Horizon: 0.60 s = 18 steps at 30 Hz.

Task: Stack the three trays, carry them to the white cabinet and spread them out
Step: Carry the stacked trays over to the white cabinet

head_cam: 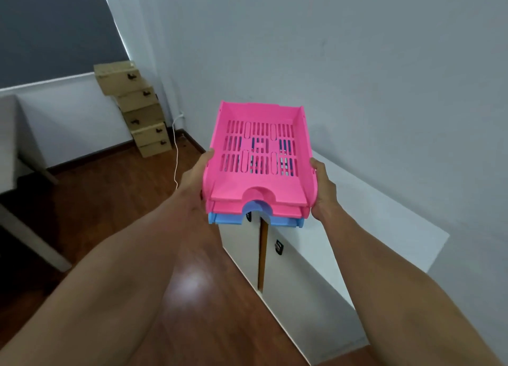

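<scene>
There's just the one camera, worn on the person's head, wide-angled and tipped forward and down. It looks along both bare forearms, which run up from the bottom corners, so the left hand (pixel 196 177) and right hand (pixel 324 189) sit close, near mid-picture. It faces a corner of the room: the white cabinet (pixel 384 217) against the wall (pixel 357 63) on the right, wooden floor (pixel 115 200) below, stacked cardboard boxes (pixel 140 110) farther off to the left.

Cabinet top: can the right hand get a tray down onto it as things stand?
Probably not yet. The right hand and left hand both grip the tray stack, held in the air ahead of the cabinet top. That top looks bare, so nothing blocks it.
</scene>
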### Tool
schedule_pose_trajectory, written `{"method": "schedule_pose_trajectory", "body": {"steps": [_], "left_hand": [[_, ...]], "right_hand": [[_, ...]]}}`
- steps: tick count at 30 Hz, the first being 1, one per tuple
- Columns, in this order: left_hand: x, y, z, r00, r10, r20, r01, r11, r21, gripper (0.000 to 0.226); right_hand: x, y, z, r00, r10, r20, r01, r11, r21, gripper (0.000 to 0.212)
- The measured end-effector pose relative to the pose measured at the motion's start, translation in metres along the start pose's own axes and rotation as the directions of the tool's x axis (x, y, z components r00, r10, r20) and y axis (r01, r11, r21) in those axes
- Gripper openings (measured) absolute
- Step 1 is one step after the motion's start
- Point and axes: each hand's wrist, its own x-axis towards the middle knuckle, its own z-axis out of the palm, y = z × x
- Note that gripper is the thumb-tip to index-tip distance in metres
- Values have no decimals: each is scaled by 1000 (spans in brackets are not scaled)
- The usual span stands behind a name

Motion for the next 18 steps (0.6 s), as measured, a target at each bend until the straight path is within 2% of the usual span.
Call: {"method": "schedule_pose_trajectory", "body": {"steps": [1,2,4,6,9,12,14,18], "left_hand": [[11,5,-2,999,1,-51,-1,1000,11,102],[22,8,-4,999,4,-40,-3,1000,17,101],[39,14,-5,994,26,109,-26,1000,3,91],[59,20,-4,988,54,144,-53,999,-9,87],[94,33,-3,1000,14,-13,-14,1000,-6,103],[140,44,-6,1000,-19,1,19,999,27,111],[182,54,-9,999,-38,-15,39,997,67,109],[291,74,-19,982,-44,182,6,978,209,89]], "right_hand": [[11,-3,7,1000,-1,2,1,1000,-4,51],[20,-5,13,1000,-4,0,4,1000,-11,51],[35,-10,23,1000,-6,-11,6,1000,-24,50],[53,-14,32,1000,-8,-21,7,999,-35,50],[79,-17,47,999,0,-36,-1,999,-36,56],[104,-19,63,995,-6,-96,5,1000,-11,64],[120,-20,74,991,-12,-135,14,1000,17,62],[152,-20,102,970,-27,-242,53,994,99,51]]}}
